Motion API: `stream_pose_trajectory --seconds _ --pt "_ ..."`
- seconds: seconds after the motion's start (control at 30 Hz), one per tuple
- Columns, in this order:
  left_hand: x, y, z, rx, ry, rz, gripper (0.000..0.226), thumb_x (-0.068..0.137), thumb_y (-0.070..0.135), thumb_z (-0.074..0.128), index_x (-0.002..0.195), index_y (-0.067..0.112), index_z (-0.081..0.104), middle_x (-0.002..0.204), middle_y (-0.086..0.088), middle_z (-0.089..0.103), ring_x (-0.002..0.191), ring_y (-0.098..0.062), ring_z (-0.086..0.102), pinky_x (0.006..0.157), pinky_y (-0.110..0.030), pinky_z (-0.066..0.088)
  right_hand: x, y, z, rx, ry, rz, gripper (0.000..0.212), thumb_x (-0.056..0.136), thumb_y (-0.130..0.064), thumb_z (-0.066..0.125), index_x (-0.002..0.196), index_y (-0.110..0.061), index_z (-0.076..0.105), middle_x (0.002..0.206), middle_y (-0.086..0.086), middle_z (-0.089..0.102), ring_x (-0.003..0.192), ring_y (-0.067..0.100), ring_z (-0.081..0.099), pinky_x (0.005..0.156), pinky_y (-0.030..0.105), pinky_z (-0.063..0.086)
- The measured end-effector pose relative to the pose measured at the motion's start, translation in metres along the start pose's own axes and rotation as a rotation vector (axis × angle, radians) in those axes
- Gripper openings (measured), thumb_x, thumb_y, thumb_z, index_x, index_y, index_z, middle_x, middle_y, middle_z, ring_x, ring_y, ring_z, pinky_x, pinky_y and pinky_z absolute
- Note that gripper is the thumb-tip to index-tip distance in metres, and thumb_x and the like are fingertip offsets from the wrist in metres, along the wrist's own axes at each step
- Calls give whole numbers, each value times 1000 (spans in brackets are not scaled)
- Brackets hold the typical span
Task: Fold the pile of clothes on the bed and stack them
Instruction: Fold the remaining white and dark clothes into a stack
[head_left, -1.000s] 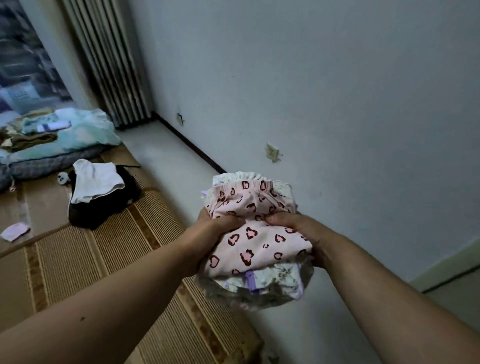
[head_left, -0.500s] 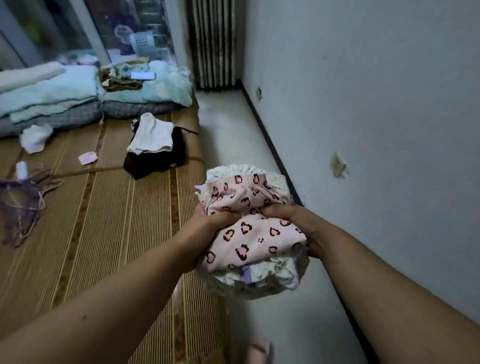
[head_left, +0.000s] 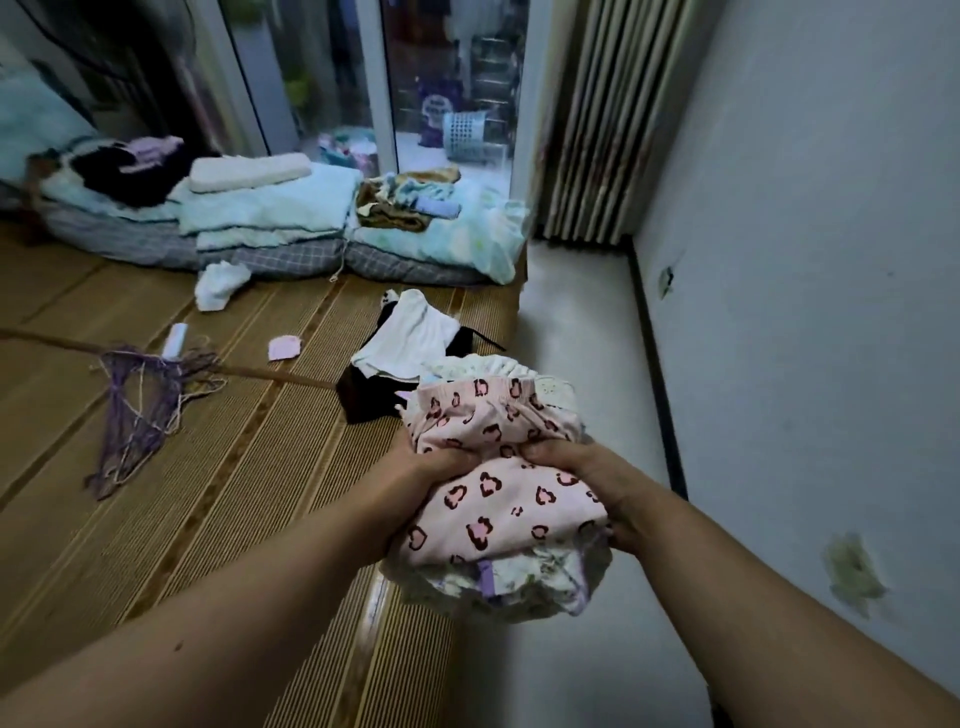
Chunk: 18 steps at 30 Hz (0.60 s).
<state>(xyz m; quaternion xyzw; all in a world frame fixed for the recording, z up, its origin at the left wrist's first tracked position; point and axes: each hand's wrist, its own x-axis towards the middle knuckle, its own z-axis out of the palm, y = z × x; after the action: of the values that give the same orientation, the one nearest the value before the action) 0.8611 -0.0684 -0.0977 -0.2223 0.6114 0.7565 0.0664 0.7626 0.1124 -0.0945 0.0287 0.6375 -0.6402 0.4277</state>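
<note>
I hold a small stack of folded clothes (head_left: 511, 512) in the air above the bed's right edge. Its top piece is pink with dark heart prints; pale floral and frilled pieces lie under it. My left hand (head_left: 415, 483) grips the stack's left side and my right hand (head_left: 592, 488) grips its right side, thumbs pressed on top. Just beyond the stack, a white garment lies on a black one (head_left: 410, 338) on the woven mat (head_left: 208, 493).
Purple and cream cords (head_left: 140, 395) lie tangled at the left. A white cloth (head_left: 221, 283), a small pink piece (head_left: 284, 347) and a white tube (head_left: 175, 340) lie loose. Folded bedding (head_left: 270, 213) lines the far end. Floor (head_left: 582, 322) and wall (head_left: 805, 312) run along the right.
My view has swung left, from the wall to the bed and the glass door. Both hands keep the same grip on the stack, which has neared the black and white pile.
</note>
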Motion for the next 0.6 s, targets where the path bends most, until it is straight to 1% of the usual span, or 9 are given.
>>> stream_pose_trajectory --seconds 0.1,0.17,0.2,0.27,0.33,0.37,0.4,0.5,0.6 --pt "39 20 -22 -18 74 -7 76 63 24 73 131 21 39 115 -17 67 96 -34 69 83 -49 56 51 -28 7 -9 -53 15 40 82 -9 66 121 -4 59 109 28 67 102 45 63 93 59 48" --pt "53 27 -34 -2 92 -7 75 63 24 73 132 20 41 114 -16 68 96 -33 69 82 -47 56 74 -37 14 -10 -80 7 39 82 -7 66 121 -6 59 110 28 67 101 45 63 92 61 48" --pt "66 30 -44 -2 121 -11 75 64 24 73 132 19 42 114 -16 68 97 -34 69 83 -47 55 94 -45 18 -8 -105 21 43 82 -7 66 124 -7 56 111 28 67 100 44 64 89 59 51" --pt "95 34 -61 -34 182 -35 73 63 22 72 130 20 42 113 -16 67 97 -34 69 82 -46 55 135 -55 25 -4 -135 53 54 80 -5 69 130 -8 49 113 26 66 97 42 66 78 51 57" --pt "124 38 -79 -61 226 -56 72 62 20 71 127 23 41 110 -15 68 94 -32 70 77 -42 56 175 -63 31 -5 -161 64 58 79 -4 70 132 -9 47 114 26 66 92 40 67 68 46 59" --pt "141 38 -89 -75 252 -66 74 61 20 71 128 24 40 109 -14 68 94 -32 70 75 -41 56 199 -66 35 -11 -185 73 59 79 -3 70 133 -9 46 114 26 65 91 39 67 67 45 60" --pt "156 38 -99 -81 276 -78 77 61 20 72 130 25 38 111 -15 67 94 -32 70 74 -40 56 220 -69 38 -21 -211 77 59 80 -3 70 133 -9 46 115 26 65 92 40 67 69 47 59" --pt "200 31 -130 -71 331 -96 84 61 18 71 136 24 34 114 -16 65 97 -33 68 75 -41 56 280 -69 48 -30 -241 96 56 80 -2 69 131 -8 47 117 28 63 102 44 64 84 58 53" --pt "237 11 -157 -40 356 -152 85 60 19 71 137 25 35 115 -14 64 100 -31 66 77 -40 55 326 -53 55 -4 -286 160 50 72 -5 71 120 -4 58 111 29 66 101 46 64 86 60 52"
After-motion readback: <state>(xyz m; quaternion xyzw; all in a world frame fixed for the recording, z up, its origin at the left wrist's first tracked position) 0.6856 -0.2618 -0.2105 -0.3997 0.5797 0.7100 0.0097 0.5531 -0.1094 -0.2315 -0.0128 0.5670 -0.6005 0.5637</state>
